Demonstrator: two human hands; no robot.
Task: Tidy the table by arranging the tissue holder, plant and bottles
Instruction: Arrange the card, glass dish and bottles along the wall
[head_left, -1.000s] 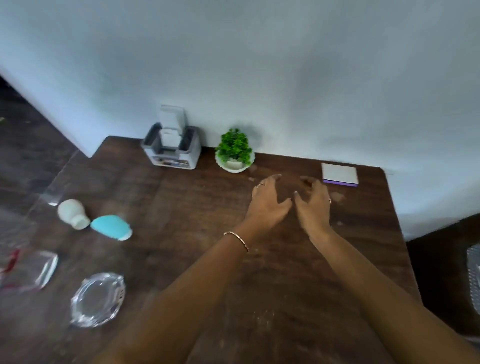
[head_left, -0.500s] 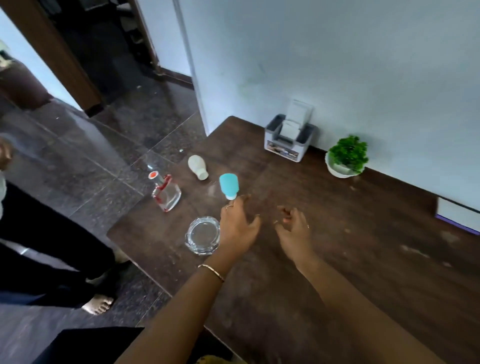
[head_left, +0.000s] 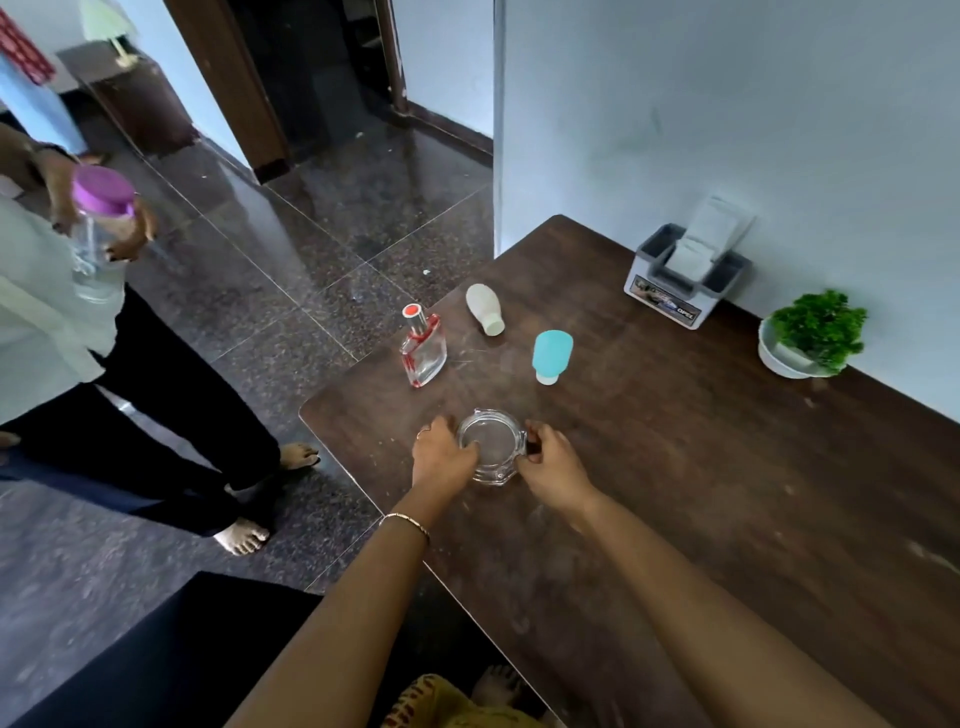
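Note:
A clear glass dish (head_left: 491, 447) rests near the left edge of the dark wooden table (head_left: 701, 467). My left hand (head_left: 441, 457) holds its left side and my right hand (head_left: 553, 460) its right side. Behind it a clear perfume bottle with a red cap (head_left: 422, 347) stands upright. A white bottle (head_left: 484, 308) and a turquoise bottle (head_left: 550, 354) lie on their sides. The grey-and-white tissue holder (head_left: 685, 273) and the small green plant in a white bowl (head_left: 810, 335) stand against the wall.
Another person (head_left: 78, 332) stands barefoot on the dark tiled floor left of the table, holding a clear jar with a purple lid (head_left: 98, 228). A doorway opens at the back. The table's left corner lies close to my left hand.
The view has swung left. Both hands moved from the middle of the table to the glass dish and closed on its two sides.

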